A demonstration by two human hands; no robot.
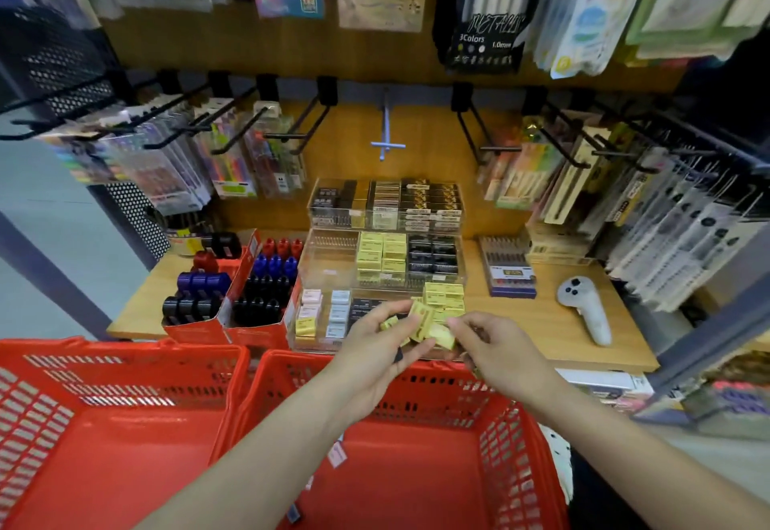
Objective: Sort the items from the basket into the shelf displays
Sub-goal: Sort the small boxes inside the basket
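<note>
Yellow small boxes, several at once, sit gripped in the left hand, fingers curled around the cluster just above the front row of a clear tiered display. Right hand: thumb and fingertips pinch one pale yellow box at the edge of the cluster, touching the others. Both hands meet over the far rim of the right red basket; a few small items lie on its floor, too blurred to name. Left red basket: beside the first, touching it along one wall. Clear tiered display, on the wooden shelf: front row holds white, grey and black small boxes at left and yellow ones at right; middle row holds a bare compartment, then yellow boxes, then black boxes; back row holds black and gold-marked boxes. Red cardboard trays, left of the display: rows of red, blue and black capped items. White handheld controller: lying on the shelf, right of the display and apart from it. Flat pack of pens: between display and controller. Black peg hooks above: hanging packs of pens and markers left and right, with two middle hooks bare.
</note>
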